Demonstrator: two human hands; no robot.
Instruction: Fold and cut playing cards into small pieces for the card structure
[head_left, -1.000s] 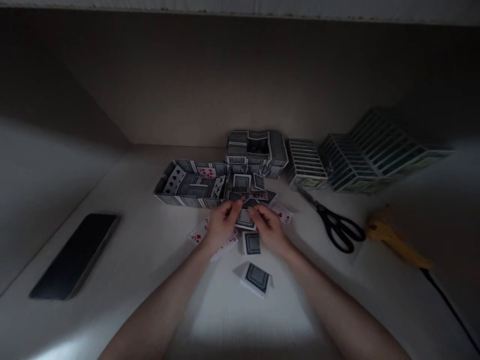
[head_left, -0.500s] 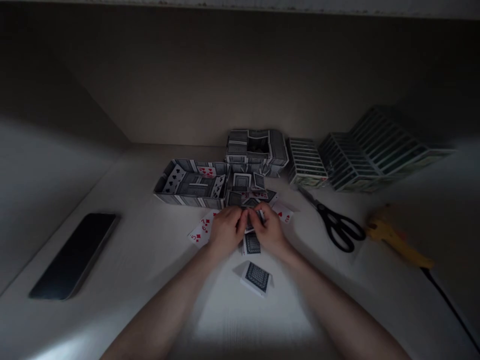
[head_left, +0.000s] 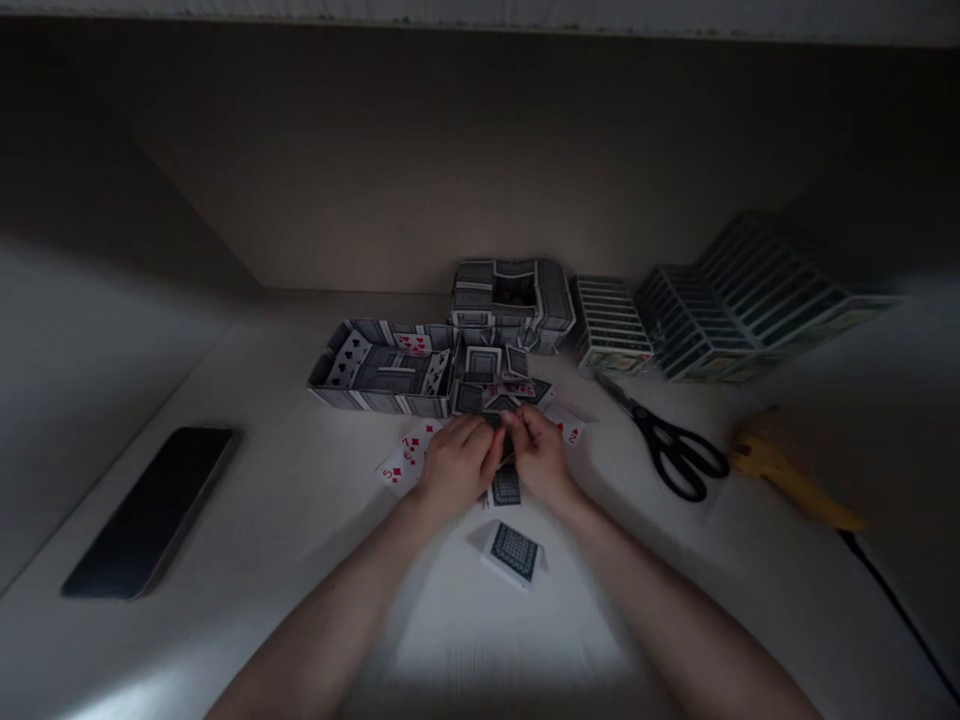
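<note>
My left hand [head_left: 459,458] and my right hand [head_left: 537,450] meet in the middle, fingers closed in a pinch on a playing card [head_left: 505,446] that they mostly hide. Just below them lies a card with a dark patterned back [head_left: 505,487]. Closer to me is a bent card [head_left: 514,553], also back up. Red diamond cards [head_left: 405,460] are fanned out left of my left hand, and a red-suited card [head_left: 568,424] shows beyond my right. Behind my hands are several loose and folded cards [head_left: 484,362].
An open box made of cards [head_left: 420,403] stands behind left, with a card structure [head_left: 474,300] behind it. Striped card blocks [head_left: 611,315] stand right. Scissors [head_left: 679,455] and a yellow glue gun [head_left: 795,480] with a cord lie right; a black phone [head_left: 150,515] lies left.
My fingers have shifted slightly on the held card, which now shows less of its patterned face. The other things stay where they were.
</note>
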